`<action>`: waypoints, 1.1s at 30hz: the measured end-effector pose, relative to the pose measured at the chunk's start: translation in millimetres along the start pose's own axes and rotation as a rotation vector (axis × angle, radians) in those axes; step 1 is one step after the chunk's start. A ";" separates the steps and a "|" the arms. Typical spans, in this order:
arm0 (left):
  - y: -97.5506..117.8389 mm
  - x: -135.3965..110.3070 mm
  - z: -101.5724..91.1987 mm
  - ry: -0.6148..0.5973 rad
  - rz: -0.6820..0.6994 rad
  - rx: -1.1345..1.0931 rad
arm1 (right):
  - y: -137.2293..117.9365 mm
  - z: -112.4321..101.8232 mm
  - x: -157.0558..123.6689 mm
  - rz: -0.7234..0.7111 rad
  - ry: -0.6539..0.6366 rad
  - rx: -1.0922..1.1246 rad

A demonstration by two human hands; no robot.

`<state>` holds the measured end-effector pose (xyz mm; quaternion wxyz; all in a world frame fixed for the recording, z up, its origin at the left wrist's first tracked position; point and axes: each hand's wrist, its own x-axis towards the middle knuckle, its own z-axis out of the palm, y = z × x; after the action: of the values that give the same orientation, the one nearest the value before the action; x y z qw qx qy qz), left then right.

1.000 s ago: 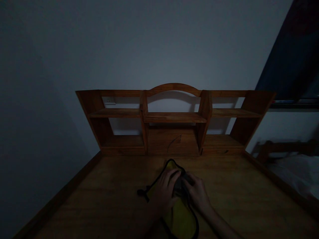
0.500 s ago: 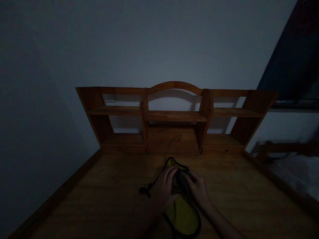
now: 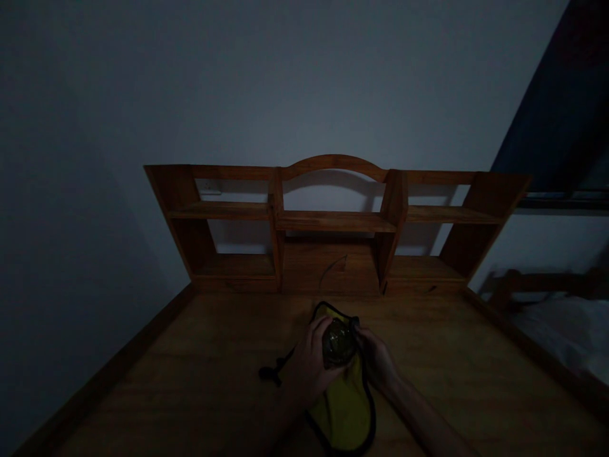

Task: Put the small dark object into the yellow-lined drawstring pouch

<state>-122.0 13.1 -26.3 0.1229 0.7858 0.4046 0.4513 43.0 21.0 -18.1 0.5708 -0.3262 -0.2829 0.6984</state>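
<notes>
A yellow cloth piece (image 3: 349,412) with black edging, perhaps an opened pouch, lies on the wooden desk (image 3: 214,381). My left hand (image 3: 314,362) is closed round a dark, shiny, round object (image 3: 339,343) that looks like glass; its exact kind is too dim to tell. It is over the middle of the cloth. The fingers of my right hand (image 3: 375,355) pinch the cloth's black edge on the right, close beside the round object. A black strap end (image 3: 270,374) sticks out to the left of the cloth.
A wooden shelf unit (image 3: 335,221) stands along the back of the desk, against a pale wall (image 3: 304,82). Raised wooden rims (image 3: 118,358) border the desk's sides. A dark window (image 3: 561,114) and pale bedding (image 3: 566,330) are at the right. The room is dim.
The dark flap that covered the round object has been pulled aside to the right, and the object now shows more. The cloth has shifted slightly left.
</notes>
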 end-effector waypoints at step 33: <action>6.0 1.7 -12.3 -0.249 0.266 0.206 | 8.7 -13.1 -1.5 -0.303 -0.092 -0.632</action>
<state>-128.4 8.4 -14.9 0.0303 0.8904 0.3231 0.3193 48.1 18.1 -32.8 0.5253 -0.4093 -0.5558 0.4977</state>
